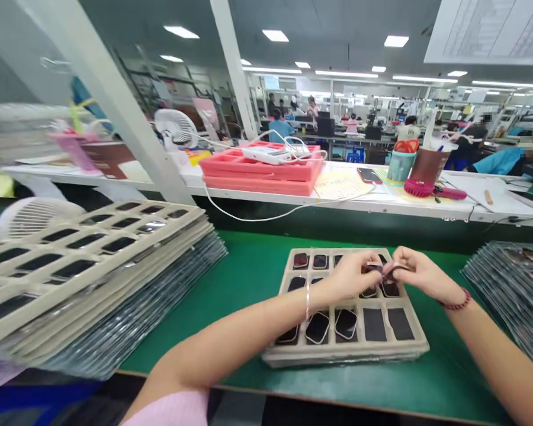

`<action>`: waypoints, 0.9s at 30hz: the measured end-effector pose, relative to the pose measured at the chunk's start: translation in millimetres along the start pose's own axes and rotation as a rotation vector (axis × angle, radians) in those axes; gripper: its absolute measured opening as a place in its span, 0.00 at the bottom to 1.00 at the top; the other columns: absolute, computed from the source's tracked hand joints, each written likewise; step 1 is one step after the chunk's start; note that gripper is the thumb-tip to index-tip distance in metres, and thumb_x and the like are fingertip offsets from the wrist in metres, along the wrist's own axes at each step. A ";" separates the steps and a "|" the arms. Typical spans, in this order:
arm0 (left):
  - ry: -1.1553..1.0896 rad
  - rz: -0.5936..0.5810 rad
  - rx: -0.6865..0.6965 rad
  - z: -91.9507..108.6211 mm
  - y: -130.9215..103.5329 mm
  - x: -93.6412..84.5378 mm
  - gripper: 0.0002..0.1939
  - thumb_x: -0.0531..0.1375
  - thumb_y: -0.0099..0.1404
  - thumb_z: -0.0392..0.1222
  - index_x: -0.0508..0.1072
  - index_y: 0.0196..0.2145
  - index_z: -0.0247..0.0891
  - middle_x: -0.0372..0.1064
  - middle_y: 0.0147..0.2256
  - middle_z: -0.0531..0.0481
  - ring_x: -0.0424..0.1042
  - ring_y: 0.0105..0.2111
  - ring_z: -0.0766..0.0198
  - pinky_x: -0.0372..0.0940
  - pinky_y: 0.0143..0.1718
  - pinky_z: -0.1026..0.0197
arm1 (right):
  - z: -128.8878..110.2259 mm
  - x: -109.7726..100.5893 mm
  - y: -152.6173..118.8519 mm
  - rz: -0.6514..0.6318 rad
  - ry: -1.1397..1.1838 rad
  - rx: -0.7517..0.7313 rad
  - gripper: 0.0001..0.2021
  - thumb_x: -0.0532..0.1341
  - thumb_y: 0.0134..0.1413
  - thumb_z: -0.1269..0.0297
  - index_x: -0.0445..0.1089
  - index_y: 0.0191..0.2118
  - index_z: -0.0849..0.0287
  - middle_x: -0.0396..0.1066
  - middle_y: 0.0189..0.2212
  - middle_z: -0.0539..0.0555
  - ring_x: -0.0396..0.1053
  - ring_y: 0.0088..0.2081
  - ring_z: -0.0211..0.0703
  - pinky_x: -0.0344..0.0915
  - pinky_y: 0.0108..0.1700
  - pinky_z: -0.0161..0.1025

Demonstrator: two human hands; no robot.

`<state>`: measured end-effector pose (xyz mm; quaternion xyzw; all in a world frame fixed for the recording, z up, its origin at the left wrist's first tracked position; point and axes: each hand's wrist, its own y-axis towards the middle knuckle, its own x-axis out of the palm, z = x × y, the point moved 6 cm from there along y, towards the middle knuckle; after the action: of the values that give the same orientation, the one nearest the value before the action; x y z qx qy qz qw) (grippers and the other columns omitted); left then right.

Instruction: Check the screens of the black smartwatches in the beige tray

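Observation:
Both my hands meet above a beige compartment tray [408, 349] on the green mat. My left hand [350, 273] and my right hand [415, 271] pinch one small dark glossy part [384, 271] between their fingertips, over the tray's far right cells. Several tray cells hold similar dark rounded parts [317, 326]; the two cells at the front right look empty. A thin bracelet is on my left wrist, a red beaded one on my right.
A tall slanted stack of beige trays with dark parts [84, 260] stands at the left. A pile of clear sleeves [515, 284] lies at the right. On the rear shelf: pink trays [257, 171], white cable, cups, a fan. People work in the background.

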<state>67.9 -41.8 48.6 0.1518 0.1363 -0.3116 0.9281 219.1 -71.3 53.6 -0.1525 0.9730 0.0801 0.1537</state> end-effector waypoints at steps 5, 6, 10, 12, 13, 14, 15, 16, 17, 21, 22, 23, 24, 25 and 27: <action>-0.305 0.301 -0.202 -39.4 35.5 -43.6 0.07 0.61 0.56 0.34 0.71 0.35 0.34 0.71 0.27 0.51 0.64 0.18 0.72 0.55 0.20 0.69 | 35.2 2.1 80.2 0.260 0.316 0.005 0.18 0.69 0.44 0.53 0.66 0.35 0.58 0.75 0.27 0.51 0.63 0.17 0.31 0.60 0.18 0.29; -0.306 0.300 -0.235 -45.6 35.8 -46.9 0.07 0.61 0.57 0.36 0.72 0.36 0.33 0.72 0.27 0.50 0.65 0.18 0.72 0.52 0.19 0.69 | 41.8 6.4 87.7 0.256 0.344 0.023 0.19 0.69 0.43 0.51 0.67 0.36 0.58 0.75 0.26 0.51 0.64 0.17 0.31 0.59 0.17 0.29; -0.281 0.212 -0.281 -54.7 29.1 -49.7 0.13 0.59 0.63 0.45 0.74 0.40 0.32 0.74 0.30 0.46 0.67 0.19 0.71 0.49 0.17 0.69 | 53.8 15.0 93.3 0.223 0.348 0.026 0.21 0.63 0.50 0.45 0.70 0.39 0.60 0.75 0.26 0.52 0.66 0.17 0.33 0.60 0.16 0.30; -0.284 0.168 -0.262 -51.1 26.3 -48.2 0.13 0.59 0.62 0.42 0.73 0.42 0.32 0.74 0.30 0.48 0.67 0.20 0.71 0.53 0.19 0.69 | 54.9 15.3 91.2 0.215 0.335 0.028 0.19 0.64 0.51 0.48 0.71 0.37 0.60 0.74 0.24 0.51 0.64 0.16 0.32 0.59 0.16 0.30; -0.288 0.151 -0.257 -48.9 25.3 -47.2 0.14 0.60 0.60 0.39 0.73 0.43 0.32 0.73 0.30 0.49 0.68 0.21 0.70 0.55 0.20 0.69 | 55.0 15.0 90.5 0.214 0.325 0.028 0.17 0.66 0.50 0.51 0.71 0.38 0.60 0.73 0.24 0.50 0.64 0.16 0.32 0.60 0.16 0.29; -0.292 0.139 -0.255 -46.7 24.5 -46.2 0.15 0.60 0.58 0.37 0.72 0.44 0.33 0.72 0.29 0.50 0.69 0.23 0.70 0.57 0.22 0.69 | 54.8 14.4 90.2 0.219 0.314 0.027 0.16 0.67 0.48 0.54 0.71 0.39 0.59 0.72 0.24 0.49 0.64 0.17 0.32 0.60 0.16 0.29; -0.294 0.133 -0.253 -44.6 23.8 -45.5 0.16 0.61 0.56 0.35 0.72 0.44 0.33 0.71 0.29 0.51 0.69 0.24 0.69 0.59 0.23 0.68 | 54.2 14.1 90.2 0.219 0.302 0.019 0.16 0.68 0.47 0.57 0.70 0.40 0.59 0.72 0.24 0.48 0.65 0.18 0.32 0.61 0.17 0.29; -0.296 0.132 -0.250 -42.8 23.2 -45.2 0.16 0.61 0.56 0.35 0.72 0.44 0.33 0.71 0.29 0.52 0.69 0.25 0.69 0.59 0.23 0.68 | 53.4 14.1 90.4 0.214 0.290 0.009 0.15 0.68 0.47 0.59 0.70 0.41 0.58 0.71 0.25 0.47 0.65 0.18 0.32 0.61 0.17 0.29; -0.297 0.136 -0.251 -41.5 22.7 -45.3 0.15 0.61 0.56 0.36 0.72 0.43 0.33 0.71 0.30 0.51 0.69 0.25 0.69 0.60 0.24 0.68 | 52.7 14.5 90.6 0.205 0.281 0.000 0.14 0.67 0.49 0.59 0.70 0.41 0.58 0.71 0.25 0.47 0.65 0.18 0.32 0.61 0.17 0.29; -0.314 0.198 -0.277 -42.8 21.6 -50.0 0.20 0.59 0.56 0.33 0.71 0.48 0.34 0.74 0.34 0.48 0.68 0.25 0.70 0.58 0.23 0.69 | 52.4 15.5 90.1 0.190 0.291 0.007 0.12 0.63 0.52 0.59 0.70 0.41 0.58 0.74 0.28 0.49 0.63 0.18 0.30 0.60 0.18 0.28; -0.318 0.217 -0.287 -44.4 21.6 -51.9 0.23 0.59 0.54 0.31 0.69 0.50 0.34 0.75 0.36 0.48 0.69 0.26 0.70 0.58 0.23 0.69 | 52.2 15.3 89.7 0.193 0.295 0.010 0.13 0.64 0.50 0.62 0.69 0.42 0.57 0.75 0.30 0.50 0.64 0.19 0.30 0.60 0.18 0.28; -0.323 0.236 -0.300 -46.4 21.5 -53.7 0.26 0.59 0.53 0.29 0.69 0.52 0.34 0.76 0.37 0.47 0.69 0.26 0.70 0.58 0.23 0.69 | 52.0 15.0 89.3 0.194 0.302 0.016 0.15 0.64 0.48 0.66 0.69 0.44 0.57 0.75 0.32 0.50 0.65 0.20 0.30 0.62 0.19 0.28; -0.332 0.255 -0.316 -48.8 21.4 -55.6 0.28 0.59 0.53 0.29 0.69 0.53 0.34 0.76 0.38 0.46 0.70 0.27 0.69 0.58 0.23 0.70 | 52.1 15.0 89.0 0.192 0.319 0.027 0.18 0.64 0.46 0.68 0.69 0.47 0.56 0.76 0.35 0.51 0.66 0.22 0.31 0.64 0.20 0.29; -0.349 0.277 -0.335 -51.3 21.2 -57.5 0.28 0.59 0.54 0.30 0.69 0.54 0.34 0.76 0.39 0.45 0.71 0.28 0.69 0.59 0.23 0.70 | 52.2 15.0 88.9 0.187 0.347 0.040 0.20 0.64 0.46 0.69 0.69 0.49 0.54 0.75 0.37 0.52 0.68 0.24 0.33 0.66 0.22 0.30; -0.404 0.315 -0.363 -55.3 20.9 -60.7 0.28 0.60 0.57 0.33 0.69 0.56 0.36 0.75 0.42 0.45 0.73 0.31 0.67 0.59 0.22 0.70 | 52.6 15.1 88.8 0.172 0.425 0.061 0.23 0.64 0.48 0.67 0.69 0.53 0.52 0.74 0.44 0.53 0.71 0.29 0.35 0.71 0.25 0.32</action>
<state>25.4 27.0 23.0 -0.0619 -0.0226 -0.1587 0.9851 191.3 18.7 9.0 -0.0780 0.9949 0.0296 -0.0576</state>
